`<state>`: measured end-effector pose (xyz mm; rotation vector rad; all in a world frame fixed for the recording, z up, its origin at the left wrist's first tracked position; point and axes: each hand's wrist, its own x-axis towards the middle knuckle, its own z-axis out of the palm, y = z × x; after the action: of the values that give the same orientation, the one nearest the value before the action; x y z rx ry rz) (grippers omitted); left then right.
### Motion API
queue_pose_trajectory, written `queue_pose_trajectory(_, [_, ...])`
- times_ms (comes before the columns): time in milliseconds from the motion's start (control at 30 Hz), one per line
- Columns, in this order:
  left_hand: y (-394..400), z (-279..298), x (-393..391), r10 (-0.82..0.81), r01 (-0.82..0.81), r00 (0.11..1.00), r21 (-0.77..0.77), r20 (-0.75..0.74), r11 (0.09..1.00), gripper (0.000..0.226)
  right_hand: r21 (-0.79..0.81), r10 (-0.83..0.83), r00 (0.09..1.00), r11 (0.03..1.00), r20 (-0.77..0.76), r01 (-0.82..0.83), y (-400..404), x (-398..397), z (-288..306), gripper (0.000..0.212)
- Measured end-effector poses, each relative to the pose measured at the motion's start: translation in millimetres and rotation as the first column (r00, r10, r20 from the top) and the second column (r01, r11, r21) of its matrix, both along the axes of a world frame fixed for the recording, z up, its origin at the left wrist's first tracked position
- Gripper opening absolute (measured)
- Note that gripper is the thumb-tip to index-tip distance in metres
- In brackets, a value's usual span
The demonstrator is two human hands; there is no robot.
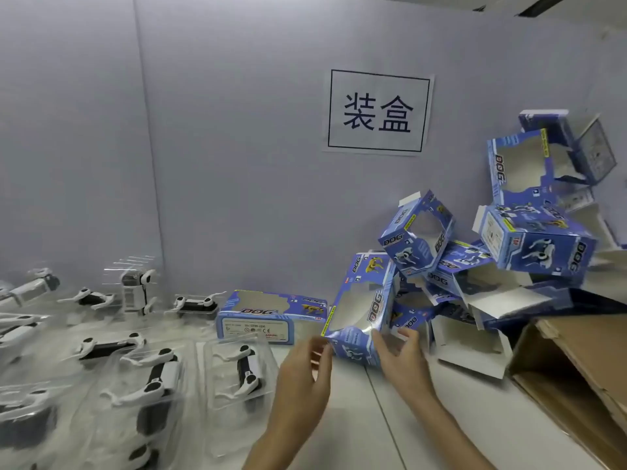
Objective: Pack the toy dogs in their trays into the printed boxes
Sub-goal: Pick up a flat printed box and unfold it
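Observation:
A blue printed DOG box with a clear window stands on end at the table's middle. My right hand grips its lower right corner with thumb and fingers. My left hand is at its lower left edge, fingers straight and touching the edge. Black-and-white toy dogs in clear plastic trays lie to the left, the nearest tray just left of my left hand, another further left. A second box lies flat behind them.
A pile of empty blue boxes leans against the grey wall at the right. An open brown carton sits at the right edge. A paper sign hangs on the wall. More trays with dogs line the back left.

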<state>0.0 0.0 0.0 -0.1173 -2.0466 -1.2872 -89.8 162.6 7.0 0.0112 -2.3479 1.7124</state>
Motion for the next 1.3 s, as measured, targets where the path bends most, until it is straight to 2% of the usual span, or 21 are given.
queue_pose_trajectory(33, [-2, 1, -11, 0.039, -0.039, 0.999, 0.007, -0.019, 0.999, 0.012, 0.012, -0.009, 1.0, 1.0, 0.017, 0.009, -7, -7, -1, 0.069])
queue_pose_trajectory(100, [-1, -6, -26, 0.087, -0.087, 0.996, -0.006, -0.01, 0.996, 0.016, -0.038, -0.005, 0.999, 0.999, 0.053, 0.007, -17, -19, -6, 0.08])
queue_pose_trajectory(233, [0, -20, -40, 0.062, -0.068, 0.995, -0.083, -0.078, 0.994, 0.038, -0.164, -0.024, 0.997, 0.986, 0.071, 0.036, -26, -30, -13, 0.077])
queue_pose_trajectory(300, [-2, -24, -44, 0.015, -0.024, 0.997, -0.13, -0.071, 0.991, 0.055, -0.323, 0.009, 0.997, 0.946, 0.077, 0.017, -26, -27, -9, 0.071])
queue_pose_trajectory(367, [-3, -27, -43, -0.064, 0.06, 0.998, -0.171, -0.016, 0.983, 0.08, -0.489, 0.119, 0.988, 0.871, 0.101, -0.055, -25, -20, -6, 0.055])
queue_pose_trajectory(433, [-2, -25, -41, -0.108, 0.103, 0.994, -0.167, -0.02, 0.981, 0.099, -0.601, 0.313, 0.944, 0.776, 0.105, -0.191, -25, -11, -2, 0.044])
queue_pose_trajectory(500, [-3, -14, -39, -0.094, 0.085, 0.991, -0.093, -0.091, 0.992, 0.102, -0.653, 0.439, 0.895, 0.703, 0.085, -0.282, -24, -5, 3, 0.049])
queue_pose_trajectory(567, [-8, -4, -37, -0.071, 0.084, 0.979, 0.058, -0.194, 0.995, 0.093, -0.691, 0.514, 0.856, 0.639, 0.058, -0.337, -21, -3, 6, 0.054])
queue_pose_trajectory(600, [-12, 0, -36, -0.057, 0.093, 0.974, 0.158, -0.22, 0.983, 0.088, -0.691, 0.553, 0.832, 0.616, 0.038, -0.378, -19, -3, 6, 0.056])
queue_pose_trajectory(667, [-21, 7, -34, -0.039, 0.088, 0.984, 0.282, -0.174, 0.955, 0.08, -0.63, 0.625, 0.781, 0.604, -0.007, -0.489, -15, 0, 6, 0.057])
queue_pose_trajectory(800, [-34, 9, -34, -0.129, 0.136, 0.991, 0.297, -0.044, 0.945, 0.071, -0.354, 0.68, 0.731, 0.67, -0.06, -0.652, -11, 1, 3, 0.072])
queue_pose_trajectory(867, [-34, 8, -32, -0.152, 0.152, 0.988, 0.266, -0.023, 0.952, 0.074, -0.295, 0.662, 0.745, 0.697, -0.086, -0.654, -12, 2, 5, 0.081])
queue_pose_trajectory(933, [-31, 8, -30, -0.202, 0.2, 0.979, 0.215, -0.013, 0.956, 0.067, -0.357, 0.6, 0.789, 0.714, -0.133, -0.603, -13, 4, 8, 0.094])
queue_pose_trajectory(1000, [-28, 8, -29, -0.249, 0.246, 0.968, 0.163, -0.001, 0.955, 0.061, -0.414, 0.458, 0.859, 0.753, -0.228, -0.512, -13, 0, 9, 0.089])
queue_pose_trajectory(1100, [-27, 7, -28, -0.281, 0.277, 0.96, 0.129, 0.012, 0.952, 0.058, -0.288, 0.34, 0.863, 0.842, -0.374, -0.457, -8, -2, 12, 0.086])
queue_pose_trajectory(1133, [-29, 7, -27, -0.281, 0.277, 0.96, 0.121, 0.015, 0.953, 0.059, -0.234, 0.35, 0.843, 0.852, -0.408, -0.468, -5, -2, 13, 0.092])
queue_pose_trajectory(1200, [-33, 8, -26, -0.266, 0.263, 0.964, 0.095, 0.015, 0.96, 0.084, -0.15, 0.412, 0.8, 0.843, -0.435, -0.516, 4, 0, 15, 0.095])
queue_pose_trajectory(1267, [-37, 7, -26, -0.223, 0.223, 0.975, 0.08, -0.006, 0.971, 0.108, -0.135, 0.474, 0.78, 0.814, -0.409, -0.566, 10, 1, 19, 0.085])
queue_pose_trajectory(1300, [-38, 7, -26, -0.213, 0.214, 0.977, 0.092, -0.024, 0.973, 0.111, -0.134, 0.489, 0.779, 0.807, -0.394, -0.575, 11, 0, 19, 0.08])
